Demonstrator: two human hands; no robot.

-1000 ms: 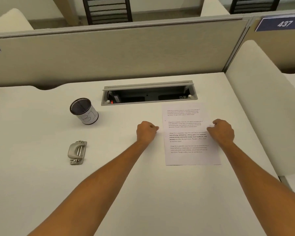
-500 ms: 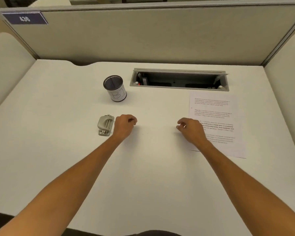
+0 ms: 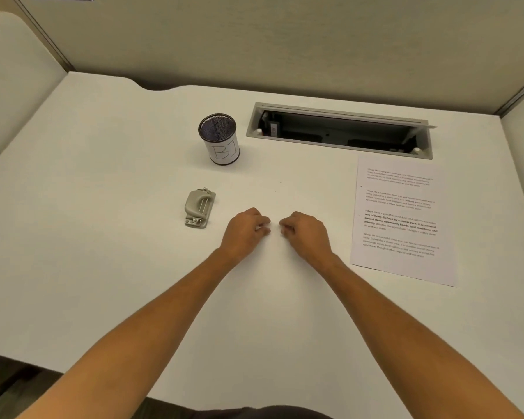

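Note:
My left hand (image 3: 245,231) and my right hand (image 3: 306,234) rest side by side on the white desk (image 3: 103,252), a small gap between their fingertips. The fingers of both are loosely curled and hold nothing. A printed sheet of paper (image 3: 400,219) lies flat to the right of my right hand, apart from it. A small grey hole punch (image 3: 199,208) sits just left of my left hand, not touched. Behind it stands a black mesh pen cup (image 3: 220,140) with a white label reading "B1"; its inside looks empty.
A recessed cable box (image 3: 339,131) with its lid open is set into the desk at the back right. Beige partition walls (image 3: 285,40) close off the back and both sides. The desk's front edge runs below my forearms.
Both hands have left the sheet of paper and moved left to the middle of the desk, drawing close together. The view has swung left and down.

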